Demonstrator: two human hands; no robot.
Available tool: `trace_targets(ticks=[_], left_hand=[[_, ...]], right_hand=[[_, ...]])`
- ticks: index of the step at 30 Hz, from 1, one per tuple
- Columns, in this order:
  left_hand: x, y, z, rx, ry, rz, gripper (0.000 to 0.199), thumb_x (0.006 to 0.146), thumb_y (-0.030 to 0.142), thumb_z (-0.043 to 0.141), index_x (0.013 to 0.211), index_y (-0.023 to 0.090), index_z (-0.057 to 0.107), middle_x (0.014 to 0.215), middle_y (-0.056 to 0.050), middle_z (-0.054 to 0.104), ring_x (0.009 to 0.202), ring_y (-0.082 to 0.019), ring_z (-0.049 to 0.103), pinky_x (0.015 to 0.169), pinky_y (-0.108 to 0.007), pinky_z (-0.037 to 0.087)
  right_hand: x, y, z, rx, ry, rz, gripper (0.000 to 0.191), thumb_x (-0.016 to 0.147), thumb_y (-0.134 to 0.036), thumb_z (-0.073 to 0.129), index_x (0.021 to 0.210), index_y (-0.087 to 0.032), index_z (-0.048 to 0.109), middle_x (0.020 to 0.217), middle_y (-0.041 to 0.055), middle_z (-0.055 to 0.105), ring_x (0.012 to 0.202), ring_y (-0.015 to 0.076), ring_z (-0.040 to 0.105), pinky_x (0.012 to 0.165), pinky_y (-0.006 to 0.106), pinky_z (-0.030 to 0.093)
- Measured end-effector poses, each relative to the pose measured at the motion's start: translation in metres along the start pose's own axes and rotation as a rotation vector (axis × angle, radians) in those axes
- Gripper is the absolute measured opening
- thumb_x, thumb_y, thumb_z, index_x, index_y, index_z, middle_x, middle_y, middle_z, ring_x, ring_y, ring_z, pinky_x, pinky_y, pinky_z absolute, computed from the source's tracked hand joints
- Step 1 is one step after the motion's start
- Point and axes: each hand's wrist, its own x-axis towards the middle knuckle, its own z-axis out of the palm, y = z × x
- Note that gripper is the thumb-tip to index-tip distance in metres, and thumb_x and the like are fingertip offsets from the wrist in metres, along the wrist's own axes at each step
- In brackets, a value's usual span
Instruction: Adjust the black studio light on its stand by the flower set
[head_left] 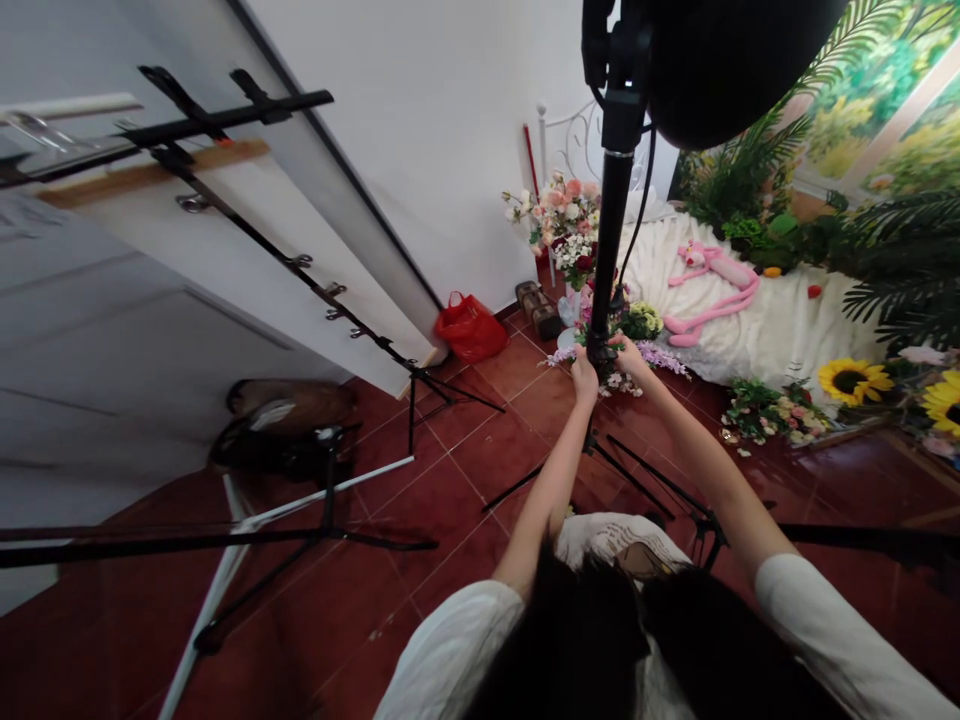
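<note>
A black light stand point(609, 225) rises upright before me, with a large dark lamp head point(739, 65) fixed at its top. My left hand point(585, 376) is closed around the left side of the stand at a collar low on the pole. On the opposite side, my right hand point(628, 357) grips the same collar, its fingers partly hidden by the pole. A black cable point(643, 205) hangs down beside the pole from the lamp head. Below my hands, the stand's thin legs point(637, 475) spread over the red tiled floor.
Left are a black backdrop stand point(270, 240) with clamps and a white board point(322, 290). A red plastic bag point(471, 328) sits by the wall. To the right, a pink plush toy point(720, 275) lies on white fabric point(787, 325), among flowers and sunflowers point(853, 382). More stand legs cross the floor.
</note>
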Motion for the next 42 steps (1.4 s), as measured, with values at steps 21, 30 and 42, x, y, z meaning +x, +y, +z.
trace_targets(ticks=[21, 30, 42], left_hand=[[-0.004, 0.001, -0.005, 0.012, -0.075, -0.013, 0.066, 0.089, 0.074, 0.027, 0.07, 0.019, 0.058, 0.067, -0.006, 0.061, 0.077, -0.018, 0.063, 0.075, -0.03, 0.054], [-0.003, 0.0, -0.004, 0.034, -0.063, -0.034, 0.065, 0.09, 0.072, 0.028, 0.068, 0.019, 0.056, 0.066, -0.006, 0.061, 0.085, -0.021, 0.065, 0.08, -0.031, 0.054], [-0.002, -0.002, -0.004, 0.015, -0.056, -0.055, 0.068, 0.088, 0.075, 0.027, 0.073, 0.018, 0.06, 0.071, -0.007, 0.065, 0.075, -0.019, 0.064, 0.072, -0.03, 0.054]], right_hand=[[-0.035, 0.063, 0.04, 0.823, -0.037, 0.129, 0.036, 0.084, -0.063, 0.056, 0.092, -0.028, 0.062, 0.092, -0.0025, 0.072, 0.095, 0.0162, 0.067, 0.08, 0.027, 0.054], [-0.041, 0.053, 0.031, 0.711, -0.092, 0.135, 0.047, 0.081, -0.074, 0.052, 0.093, -0.029, 0.061, 0.099, -0.0013, 0.072, 0.095, 0.0169, 0.067, 0.077, 0.027, 0.055], [-0.039, 0.021, 0.053, 0.533, 0.039, 0.065, 0.056, 0.074, -0.081, 0.048, 0.09, -0.029, 0.06, 0.095, 0.005, 0.072, 0.098, 0.0238, 0.065, 0.075, 0.034, 0.055]])
